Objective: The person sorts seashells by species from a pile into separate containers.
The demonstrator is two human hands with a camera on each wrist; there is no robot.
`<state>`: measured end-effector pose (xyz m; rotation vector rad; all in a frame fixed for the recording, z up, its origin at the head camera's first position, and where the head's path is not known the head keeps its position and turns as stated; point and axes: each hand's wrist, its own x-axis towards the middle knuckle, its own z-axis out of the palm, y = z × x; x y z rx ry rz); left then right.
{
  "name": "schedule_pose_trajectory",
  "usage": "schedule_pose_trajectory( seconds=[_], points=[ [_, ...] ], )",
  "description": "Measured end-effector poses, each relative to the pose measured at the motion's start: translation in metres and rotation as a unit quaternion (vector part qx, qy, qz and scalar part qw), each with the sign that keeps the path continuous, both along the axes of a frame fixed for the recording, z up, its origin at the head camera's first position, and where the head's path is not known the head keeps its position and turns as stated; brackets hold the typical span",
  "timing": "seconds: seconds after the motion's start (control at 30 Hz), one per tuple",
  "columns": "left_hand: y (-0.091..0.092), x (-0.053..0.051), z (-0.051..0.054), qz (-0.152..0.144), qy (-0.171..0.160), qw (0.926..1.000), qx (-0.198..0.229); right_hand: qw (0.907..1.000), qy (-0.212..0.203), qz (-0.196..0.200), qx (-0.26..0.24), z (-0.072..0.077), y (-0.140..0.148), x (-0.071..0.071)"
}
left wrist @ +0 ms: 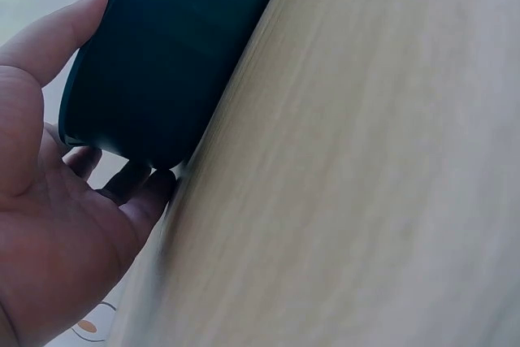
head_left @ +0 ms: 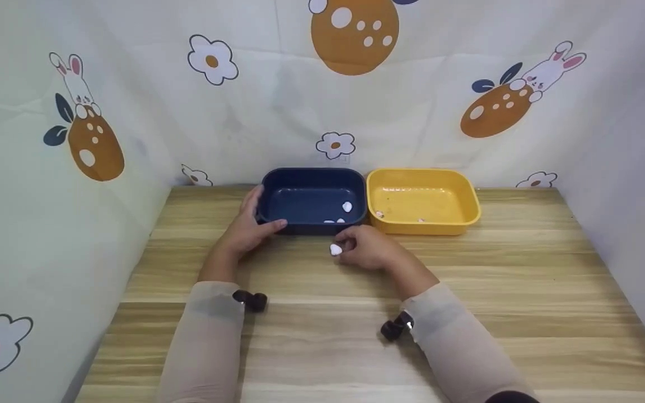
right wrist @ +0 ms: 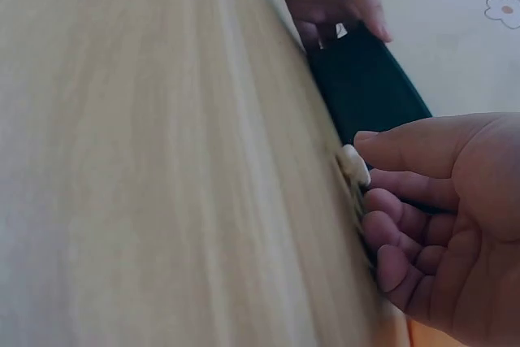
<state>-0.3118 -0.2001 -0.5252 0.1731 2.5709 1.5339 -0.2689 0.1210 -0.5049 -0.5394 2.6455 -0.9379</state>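
Note:
My left hand (head_left: pixel 247 226) grips the left end of a dark blue bin (head_left: pixel 311 228). Its thumb lies at the front rim, and the fingers reach around the end wall, as the left wrist view also shows. Just in front of that bin's right corner, my right hand (head_left: pixel 368 248) pinches a small white shell-like piece (head_left: pixel 336 249) between thumb and index finger. The right wrist view shows the white piece (right wrist: pixel 355 165) at the thumb tip, with the other fingers curled. Inside the blue bin lies a similar white piece (head_left: pixel 347 207), with others partly hidden behind the front wall.
A yellow bin (head_left: pixel 423 228) stands against the blue one on its right, with small patterned pieces (head_left: pixel 379 214) near its front wall. Both bins sit at the back of the wooden table (head_left: pixel 311 336), before a printed cloth backdrop (head_left: pixel 277 112).

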Motion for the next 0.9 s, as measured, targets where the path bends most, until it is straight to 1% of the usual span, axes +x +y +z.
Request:
schedule_pose_trajectory(
  seconds=[0.17, 0.27, 0.43, 0.53, 0.7, 0.8, 0.9],
  points=[
    [-0.001, 0.001, 0.002, -0.005, 0.000, 0.9999, 0.011, 0.9999, 0.012, -0.003, 0.004, -0.004, -0.002, 0.000],
    [-0.001, 0.002, 0.002, -0.011, 0.004, 0.9999, 0.013, 0.9995, 0.029, 0.001, 0.009, -0.005, -0.004, 0.001],
    [0.000, 0.002, 0.002, -0.009, 0.007, 0.9999, 0.012, 0.9982, 0.056, 0.014, 0.019, -0.005, -0.006, 0.003],
    [0.000, 0.002, 0.002, -0.007, 0.008, 0.9999, 0.013, 0.9978, 0.061, 0.016, 0.021, -0.004, -0.006, 0.004],
    [0.000, 0.002, 0.002, -0.007, 0.011, 0.9998, 0.015, 0.9987, 0.044, 0.022, 0.016, 0.003, -0.006, 0.007],
    [0.000, 0.001, 0.002, -0.006, 0.013, 0.9998, 0.015, 0.9993, 0.027, 0.024, 0.008, 0.012, -0.005, 0.010],
    [0.000, 0.001, 0.001, -0.007, 0.015, 0.9997, 0.016, 0.9997, 0.012, 0.019, -0.011, 0.023, -0.003, 0.012]
  ],
)
